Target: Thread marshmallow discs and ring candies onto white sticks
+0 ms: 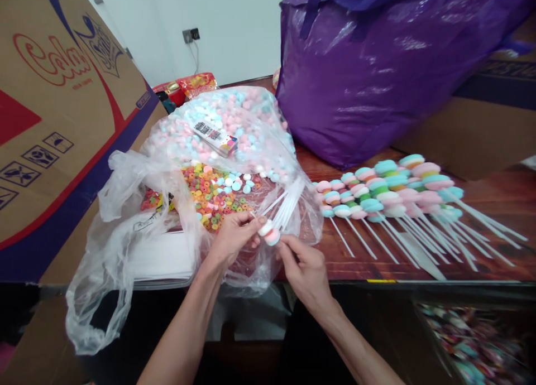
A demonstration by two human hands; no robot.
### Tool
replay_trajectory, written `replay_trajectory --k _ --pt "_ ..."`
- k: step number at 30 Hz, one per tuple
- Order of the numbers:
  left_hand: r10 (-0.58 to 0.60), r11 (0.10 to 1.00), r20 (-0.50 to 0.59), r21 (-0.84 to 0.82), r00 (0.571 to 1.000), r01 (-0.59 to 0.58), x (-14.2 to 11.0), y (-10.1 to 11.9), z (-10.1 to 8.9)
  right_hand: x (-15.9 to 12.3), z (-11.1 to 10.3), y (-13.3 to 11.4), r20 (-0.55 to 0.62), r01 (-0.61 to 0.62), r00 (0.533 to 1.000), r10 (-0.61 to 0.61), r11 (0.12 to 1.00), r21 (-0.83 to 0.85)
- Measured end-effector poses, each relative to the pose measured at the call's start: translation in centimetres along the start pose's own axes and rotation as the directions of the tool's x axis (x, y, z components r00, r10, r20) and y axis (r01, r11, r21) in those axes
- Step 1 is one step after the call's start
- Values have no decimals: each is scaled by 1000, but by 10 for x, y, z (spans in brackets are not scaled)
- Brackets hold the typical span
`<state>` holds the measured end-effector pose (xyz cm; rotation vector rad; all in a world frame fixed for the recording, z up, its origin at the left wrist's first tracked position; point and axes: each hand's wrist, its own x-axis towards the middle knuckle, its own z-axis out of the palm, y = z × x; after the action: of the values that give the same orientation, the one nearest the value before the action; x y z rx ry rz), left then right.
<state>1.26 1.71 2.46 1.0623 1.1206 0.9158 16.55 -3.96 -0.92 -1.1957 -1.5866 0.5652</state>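
Between my hands is a short marshmallow skewer (270, 232) with white, pink and pale blue pieces pressed together. My left hand (238, 234) is closed, pinching its upper left end with thumb and fingers. At the lower right end, the fingers of my right hand (305, 266) are closed on it too; any stick there is hidden by them. Just beyond lie loose white sticks (288, 203) on clear plastic. Colourful ring candies (213, 198) and a few pale marshmallows (237, 184) are spread behind my left hand.
A large clear bag of marshmallows (251, 106) carries a small printed packet (215, 138). Rows of assembled marshmallow skewers (385, 187) lie at right, below a purple bag (368, 78). At left stand a cardboard box (54, 134), a crumpled plastic bag (103, 251) and a white stack (161, 256).
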Motion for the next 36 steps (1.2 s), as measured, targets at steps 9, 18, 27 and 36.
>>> replay_trajectory --k 9,18,27,36 --pt "430 470 -265 882 863 37 72 17 5 3 -9 15 -117 -229 967 227 973 -6" --pt "365 595 -250 803 897 -18 84 14 -17 1 -6 12 -111 -178 978 175 984 -15" --pt "294 417 -201 907 934 64 116 29 1 2 -5 9 -108 -147 984 139 987 -70" --pt "286 362 -115 932 951 4 107 20 -9 2 -6 9 -99 -146 986 137 985 -90"
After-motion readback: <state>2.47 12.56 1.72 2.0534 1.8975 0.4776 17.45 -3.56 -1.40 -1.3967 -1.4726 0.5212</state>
